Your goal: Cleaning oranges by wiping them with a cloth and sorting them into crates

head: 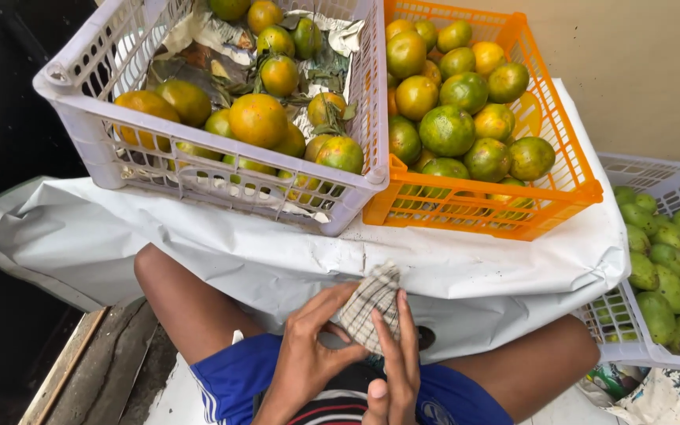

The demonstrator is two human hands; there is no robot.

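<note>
Both hands holding a small checked cloth (369, 304) low over the lap, just in front of the white sheet (277, 260) draped across the knees. Left hand (308, 346) cupped beneath, fingers curled around the cloth's lower edge; right hand (397, 370) pressing flat along its near side, thumb up, pinching rather than clenched. Beyond the sheet, resting on it, a white crate (222, 177) of orange-green citrus with leaves and crumpled foil lining; touching that crate's right side, an orange crate (513, 212) filled with greener citrus. Further right of the sheet and lower, a second white crate (674, 189) holding green fruit. Judging by the grip, folding or readying the cloth, no fruit in hand yet. Next move likely calling for one hand freed and a reach forward over the sheet.
</note>
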